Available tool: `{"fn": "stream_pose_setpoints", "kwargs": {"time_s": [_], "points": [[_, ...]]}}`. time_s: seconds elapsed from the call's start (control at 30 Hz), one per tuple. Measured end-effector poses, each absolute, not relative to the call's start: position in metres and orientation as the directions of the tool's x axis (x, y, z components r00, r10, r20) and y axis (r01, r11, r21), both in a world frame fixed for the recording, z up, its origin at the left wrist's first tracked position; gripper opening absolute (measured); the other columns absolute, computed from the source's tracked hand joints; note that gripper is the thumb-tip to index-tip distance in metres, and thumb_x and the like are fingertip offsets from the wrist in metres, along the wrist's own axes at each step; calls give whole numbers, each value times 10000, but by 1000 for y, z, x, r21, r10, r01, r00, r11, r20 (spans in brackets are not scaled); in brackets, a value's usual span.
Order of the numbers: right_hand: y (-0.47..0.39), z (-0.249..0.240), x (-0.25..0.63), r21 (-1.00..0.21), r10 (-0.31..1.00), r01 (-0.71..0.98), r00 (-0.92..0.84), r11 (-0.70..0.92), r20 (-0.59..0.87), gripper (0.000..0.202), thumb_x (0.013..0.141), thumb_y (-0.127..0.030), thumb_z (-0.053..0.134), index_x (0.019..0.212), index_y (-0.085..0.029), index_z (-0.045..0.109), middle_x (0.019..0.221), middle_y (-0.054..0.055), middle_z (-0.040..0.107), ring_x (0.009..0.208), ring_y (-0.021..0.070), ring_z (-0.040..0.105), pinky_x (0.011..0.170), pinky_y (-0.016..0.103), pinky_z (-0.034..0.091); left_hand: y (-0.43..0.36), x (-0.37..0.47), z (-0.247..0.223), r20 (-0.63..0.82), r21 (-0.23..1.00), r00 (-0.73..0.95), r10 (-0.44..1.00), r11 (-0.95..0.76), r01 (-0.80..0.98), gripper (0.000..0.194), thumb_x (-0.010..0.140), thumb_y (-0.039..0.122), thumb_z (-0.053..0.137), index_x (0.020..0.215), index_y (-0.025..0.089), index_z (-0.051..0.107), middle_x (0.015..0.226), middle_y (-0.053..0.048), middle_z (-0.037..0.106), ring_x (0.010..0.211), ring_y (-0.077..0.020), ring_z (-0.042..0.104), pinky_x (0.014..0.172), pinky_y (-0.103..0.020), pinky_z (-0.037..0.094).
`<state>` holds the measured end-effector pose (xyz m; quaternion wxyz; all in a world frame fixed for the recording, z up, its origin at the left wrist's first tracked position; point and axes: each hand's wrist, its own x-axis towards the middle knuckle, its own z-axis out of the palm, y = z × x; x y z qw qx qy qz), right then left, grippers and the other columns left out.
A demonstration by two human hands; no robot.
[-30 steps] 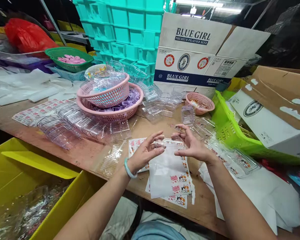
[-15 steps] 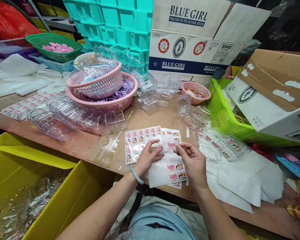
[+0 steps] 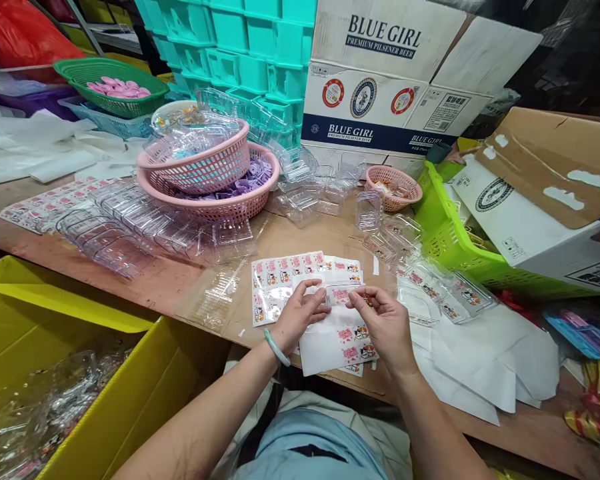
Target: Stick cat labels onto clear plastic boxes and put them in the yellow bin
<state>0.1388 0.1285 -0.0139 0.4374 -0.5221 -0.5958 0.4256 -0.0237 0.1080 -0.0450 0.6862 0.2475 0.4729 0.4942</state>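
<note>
My left hand point(image 3: 300, 317), with a pale green bangle at its wrist, grips the left end of a small clear plastic box point(image 3: 333, 288) between thumb and fingers. My right hand point(image 3: 387, 327) pinches the right end of a sticker point(image 3: 341, 296) with pink lettering, which lies against the box. The right fingers partly hide its cat picture. Below both hands lie sticker sheets point(image 3: 325, 353) with cats and pink lettering; the top one is largely bare backing. Several clear boxes bearing stickers point(image 3: 450, 310) lie to the right of my right hand.
Pink baskets point(image 3: 195, 170) with purple pieces and clear plastic stand at back left, near rows of clear boxes point(image 3: 145, 213). A green basket point(image 3: 445, 213) and a carton point(image 3: 545, 207) border the right. A yellow bin point(image 3: 130, 393) sits at lower left. White backing sheets point(image 3: 480, 367) lie right.
The view has shifted slightly. Both hands stay close together at the clear box and sticker, with little visible change in their grip.
</note>
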Motion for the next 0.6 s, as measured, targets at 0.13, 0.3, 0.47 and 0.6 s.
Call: {"fn": "stream_pose_setpoints", "kwargs": {"time_s": [0.13, 0.3, 0.47, 0.6], "points": [[130, -13, 139, -958, 994, 272, -81, 92, 72, 197, 811, -386, 660, 836, -192, 639, 729, 11, 671, 701, 157, 617, 704, 281, 459, 108, -24, -46, -402, 811, 66, 913, 388, -437, 509, 777, 513, 649, 1176, 252, 470, 1002, -62, 619, 880, -182, 681, 887, -356, 482], [129, -8, 137, -918, 989, 372, -96, 139, 111, 199, 824, -389, 634, 821, -190, 637, 714, 7, 659, 681, 156, 611, 684, 275, 461, 109, -20, -42, -395, 838, 43, 918, 378, -393, 559, 709, 509, 714, 1127, 239, 458, 936, -48, 642, 834, -172, 679, 826, -327, 495], [126, -12, 138, -792, 974, 568, -89, 223, 210, 178, 849, -383, 592, 848, -209, 634, 778, 19, 654, 701, 165, 604, 719, 300, 475, 113, -11, -41, -333, 899, -53, 941, 300, -318, 589, 617, 478, 783, 1026, 234, 436, 769, 23, 594, 695, -133, 644, 691, -268, 496], [132, -26, 145, -785, 926, 586, 148, 200, 346, 635, 764, -424, 683, 1309, -224, 427, 1215, 133, 552, 1017, 244, 574, 868, 400, 475, 111, -8, -36, -371, 877, -69, 926, 325, -355, 587, 631, 474, 768, 1030, 237, 409, 850, 10, 576, 701, -131, 647, 695, -283, 514]]}}
